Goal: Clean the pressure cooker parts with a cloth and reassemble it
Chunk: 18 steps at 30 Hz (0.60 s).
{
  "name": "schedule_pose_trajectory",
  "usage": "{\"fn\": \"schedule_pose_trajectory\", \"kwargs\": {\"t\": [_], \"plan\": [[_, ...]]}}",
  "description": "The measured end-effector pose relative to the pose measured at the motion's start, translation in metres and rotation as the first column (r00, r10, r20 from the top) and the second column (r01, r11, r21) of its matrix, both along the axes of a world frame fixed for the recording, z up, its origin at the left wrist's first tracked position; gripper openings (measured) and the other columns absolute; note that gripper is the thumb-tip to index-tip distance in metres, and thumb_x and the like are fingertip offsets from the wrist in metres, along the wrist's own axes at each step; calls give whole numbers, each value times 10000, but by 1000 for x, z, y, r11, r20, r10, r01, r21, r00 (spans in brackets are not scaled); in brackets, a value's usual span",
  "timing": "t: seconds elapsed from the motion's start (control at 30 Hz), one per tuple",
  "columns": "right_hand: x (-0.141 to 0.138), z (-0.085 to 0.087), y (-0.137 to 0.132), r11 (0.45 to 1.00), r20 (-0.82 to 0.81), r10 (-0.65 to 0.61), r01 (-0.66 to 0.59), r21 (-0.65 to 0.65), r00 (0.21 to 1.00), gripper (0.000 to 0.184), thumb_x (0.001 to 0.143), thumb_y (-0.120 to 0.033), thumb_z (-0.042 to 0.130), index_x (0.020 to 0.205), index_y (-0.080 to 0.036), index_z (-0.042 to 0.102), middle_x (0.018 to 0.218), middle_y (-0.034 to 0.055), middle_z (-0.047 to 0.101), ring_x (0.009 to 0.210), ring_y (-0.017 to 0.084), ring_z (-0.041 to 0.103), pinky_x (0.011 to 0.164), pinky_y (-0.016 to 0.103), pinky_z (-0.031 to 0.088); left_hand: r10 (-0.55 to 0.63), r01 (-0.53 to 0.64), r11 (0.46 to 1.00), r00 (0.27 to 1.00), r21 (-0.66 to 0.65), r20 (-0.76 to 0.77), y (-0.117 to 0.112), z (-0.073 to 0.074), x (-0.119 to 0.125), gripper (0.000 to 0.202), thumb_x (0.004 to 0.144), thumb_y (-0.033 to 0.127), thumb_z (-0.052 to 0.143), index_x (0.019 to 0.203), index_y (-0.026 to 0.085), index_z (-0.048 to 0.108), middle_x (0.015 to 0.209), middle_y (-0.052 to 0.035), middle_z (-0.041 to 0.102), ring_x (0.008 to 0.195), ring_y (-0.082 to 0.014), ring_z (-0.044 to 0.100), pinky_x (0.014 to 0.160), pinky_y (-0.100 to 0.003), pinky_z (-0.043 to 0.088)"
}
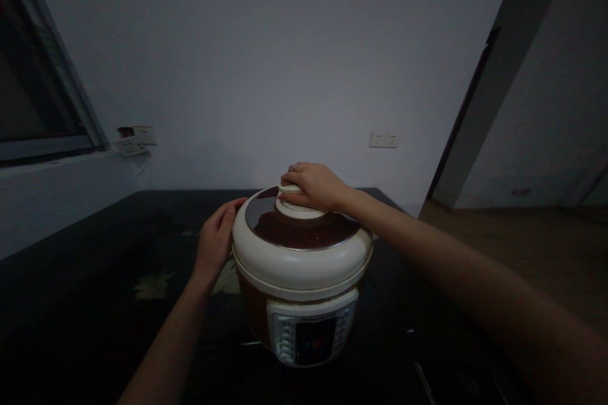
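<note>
An electric pressure cooker (pixel 256 304) stands upright on a dark table, its control panel (pixel 313 335) facing me. The cream lid (pixel 304 266) with a dark reddish-brown top sits on the body. On top of the lid, my right hand (pixel 316 185) is closed around the cream knob handle (pixel 289 189). My left hand (pixel 218 234) rests against the left side of the lid's rim, fingers stretched out along it and partly hidden behind it. The inside of the cooker is not visible.
The dark glossy table (pixel 109 234) has a pale flower pattern (pixel 154 285) and meets the wall. Wall sockets (pixel 383 139) are behind; more sockets (pixel 135 139) hang near the window (pixel 42 76). A dark flat object (pixel 456 380) lies at front right.
</note>
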State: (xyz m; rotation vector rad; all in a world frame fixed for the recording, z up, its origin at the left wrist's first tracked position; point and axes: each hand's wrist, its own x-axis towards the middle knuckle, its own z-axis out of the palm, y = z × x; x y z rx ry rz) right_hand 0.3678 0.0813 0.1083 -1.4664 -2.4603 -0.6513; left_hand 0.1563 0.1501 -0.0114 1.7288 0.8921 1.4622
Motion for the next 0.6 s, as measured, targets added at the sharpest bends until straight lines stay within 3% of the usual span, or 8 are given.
{"fn": "schedule_pose_trajectory", "kwargs": {"t": [0.4, 0.5, 0.6], "plan": [[4, 0, 4, 996, -87, 78, -81, -29, 993, 409, 908, -477, 525, 1058, -122, 662, 1006, 108, 648, 908, 196, 566, 781, 285, 384, -7, 7, 1000, 1000, 1, -5, 0, 0, 0, 506, 869, 537, 445, 1105, 150, 670, 1134, -110, 689, 1042, -268, 618, 931, -381, 451], [5, 5, 5, 983, -165, 140, -157, -95, 976, 404, 895, -474, 542, 1010, -108, 670, 976, 112, 646, 871, 192, 571, 774, 291, 413, -13, 13, 1000, 1000, -6, 4, -3, 3, 0, 506, 855, 540, 464, 1097, 147, 672, 1134, -111, 686, 1038, -270, 616, 931, -380, 446], [7, 11, 7, 957, -308, 109, -183, -223, 945, 403, 890, -487, 546, 1026, -125, 660, 962, 110, 660, 857, 193, 589, 774, 304, 447, -27, 27, 999, 999, -20, 25, -4, 4, 0, 495, 841, 541, 487, 1078, 150, 679, 1119, -107, 688, 1038, -269, 611, 934, -374, 440]]}}
